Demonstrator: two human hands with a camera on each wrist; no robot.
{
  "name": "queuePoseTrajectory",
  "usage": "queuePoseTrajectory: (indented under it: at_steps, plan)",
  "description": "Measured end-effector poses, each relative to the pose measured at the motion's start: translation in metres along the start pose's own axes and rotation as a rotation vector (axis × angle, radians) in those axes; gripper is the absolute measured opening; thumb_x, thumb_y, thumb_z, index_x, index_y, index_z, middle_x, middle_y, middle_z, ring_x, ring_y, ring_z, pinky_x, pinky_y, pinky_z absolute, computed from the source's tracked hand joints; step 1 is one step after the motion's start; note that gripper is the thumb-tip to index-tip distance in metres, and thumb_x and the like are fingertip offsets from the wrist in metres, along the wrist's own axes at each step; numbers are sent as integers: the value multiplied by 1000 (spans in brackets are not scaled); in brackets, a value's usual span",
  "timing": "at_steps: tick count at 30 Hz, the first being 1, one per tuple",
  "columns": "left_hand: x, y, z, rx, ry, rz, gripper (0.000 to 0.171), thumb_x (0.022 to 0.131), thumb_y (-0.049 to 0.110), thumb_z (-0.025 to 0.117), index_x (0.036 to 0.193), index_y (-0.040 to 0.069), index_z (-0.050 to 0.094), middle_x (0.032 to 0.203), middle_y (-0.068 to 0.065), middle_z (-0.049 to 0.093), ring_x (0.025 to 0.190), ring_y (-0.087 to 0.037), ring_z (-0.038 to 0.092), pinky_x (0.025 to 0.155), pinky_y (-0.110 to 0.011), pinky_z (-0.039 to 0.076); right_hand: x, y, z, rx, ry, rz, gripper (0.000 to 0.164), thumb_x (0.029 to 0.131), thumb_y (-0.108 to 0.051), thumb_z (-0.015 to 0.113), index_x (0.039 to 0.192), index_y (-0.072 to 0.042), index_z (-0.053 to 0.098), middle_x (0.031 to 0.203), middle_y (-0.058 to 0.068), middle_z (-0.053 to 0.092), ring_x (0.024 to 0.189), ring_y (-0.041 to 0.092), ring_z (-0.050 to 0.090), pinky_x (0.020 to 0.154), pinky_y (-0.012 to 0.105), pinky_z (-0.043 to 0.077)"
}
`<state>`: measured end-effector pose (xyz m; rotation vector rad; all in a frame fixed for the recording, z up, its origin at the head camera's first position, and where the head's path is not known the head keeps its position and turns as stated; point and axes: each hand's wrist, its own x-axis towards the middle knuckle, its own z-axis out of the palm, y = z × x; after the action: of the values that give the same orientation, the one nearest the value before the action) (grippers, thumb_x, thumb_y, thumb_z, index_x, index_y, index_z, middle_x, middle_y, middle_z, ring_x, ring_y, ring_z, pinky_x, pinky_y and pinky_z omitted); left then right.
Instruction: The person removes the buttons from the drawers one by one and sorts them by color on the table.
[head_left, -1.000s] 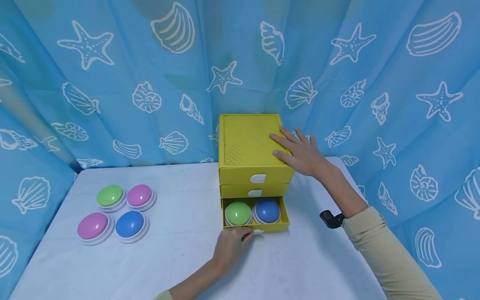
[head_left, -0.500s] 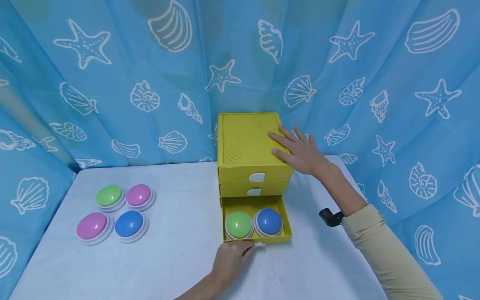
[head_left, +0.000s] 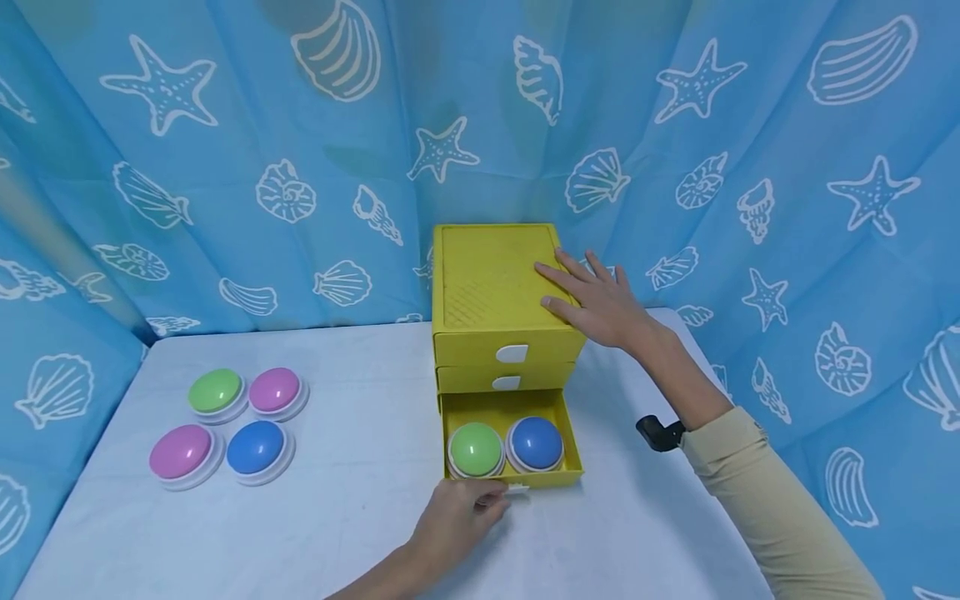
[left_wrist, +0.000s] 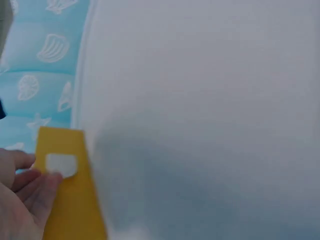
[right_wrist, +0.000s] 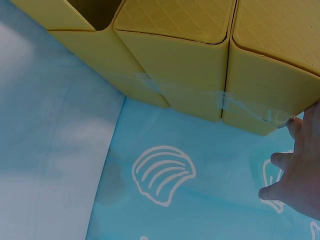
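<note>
A yellow drawer cabinet (head_left: 495, 279) stands on the table with its bottom drawer (head_left: 570, 454) pulled out. Inside lie a round green push light (head_left: 476, 450) and a blue push light (head_left: 537, 443), side by side on white bases. My left hand (head_left: 456, 518) is at the drawer front; its loosely bent fingers touch the edge of the white pull tab (left_wrist: 62, 165), with a gap between thumb and forefinger. On the cabinet's top right edge rests my right hand (head_left: 600, 308), fingers spread. The right wrist view shows that hand (right_wrist: 302, 165) at the cabinet's side.
At the left of the white table (head_left: 360, 400) sit a green push light (head_left: 214, 390), a pink one (head_left: 273, 389), a larger pink one (head_left: 180, 451) and a blue one (head_left: 255, 447). A blue shell-print curtain (head_left: 337, 167) hangs behind and along the sides.
The bottom drawer slid toward me with my left hand on its tab, then stopped. My left fingers have since loosened and shifted slightly left. The right hand stayed on the cabinet.
</note>
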<state>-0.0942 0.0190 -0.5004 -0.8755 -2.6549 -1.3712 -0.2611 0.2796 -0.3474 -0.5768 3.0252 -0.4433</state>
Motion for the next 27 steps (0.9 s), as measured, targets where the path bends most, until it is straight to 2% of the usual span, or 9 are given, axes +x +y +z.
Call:
queuePoseTrajectory:
  at_steps: [4,7,9,12,14,17,22,27]
  plan:
    - [8,2,-15,-169,-55,-1,9,89,5,75,97,1,77,90,-2,75,79,-1,67,69,-13,54,1,0,0,2,7,-4,64,104,-55,36,160,-26,24,167,7,8,148,45,-2,110,73,-4]
    - [17,-1,-27,-281,-99,-23,13,91,7,74,102,2,75,95,-5,74,83,-4,69,72,-18,56,0,0,0,-3,9,-5,64,104,-54,36,160,-25,25,167,7,9,148,45,-1,110,73,-4]
    - [23,-4,-35,-337,-119,-39,18,91,10,74,108,2,73,100,-9,74,87,-10,70,76,-21,57,0,0,0,-7,9,-5,63,104,-54,37,160,-25,25,167,7,9,148,45,-1,111,73,-3]
    - [33,-12,-46,-372,-146,-54,25,92,12,73,115,2,70,109,-14,71,97,-21,70,82,-30,58,0,-1,0,-3,8,-2,63,104,-53,37,160,-25,25,167,7,9,148,45,-1,111,73,-3]
    - [40,-18,-51,-373,-167,-49,30,91,12,74,118,0,68,115,-17,69,104,-29,67,88,-37,57,0,-1,0,1,7,1,64,104,-54,37,160,-25,25,167,7,9,149,45,-2,111,73,-4]
    - [50,-27,-57,-335,-212,-49,38,89,10,77,124,0,65,123,-18,65,113,-33,62,94,-43,54,1,-1,0,4,4,4,64,104,-54,37,160,-26,25,167,7,9,149,45,-2,111,73,-5]
    - [62,-38,-62,-185,-309,-64,53,86,15,80,133,2,59,131,-14,60,118,-28,57,98,-41,51,1,-1,0,4,0,1,64,104,-55,36,160,-26,25,167,7,8,148,45,-1,110,73,-4]
    - [68,-42,-62,-58,-385,-87,66,83,22,83,140,5,54,134,-11,57,115,-23,55,93,-38,53,0,0,-1,14,-1,-2,64,104,-54,37,160,-26,24,167,7,8,148,45,-2,110,73,-4]
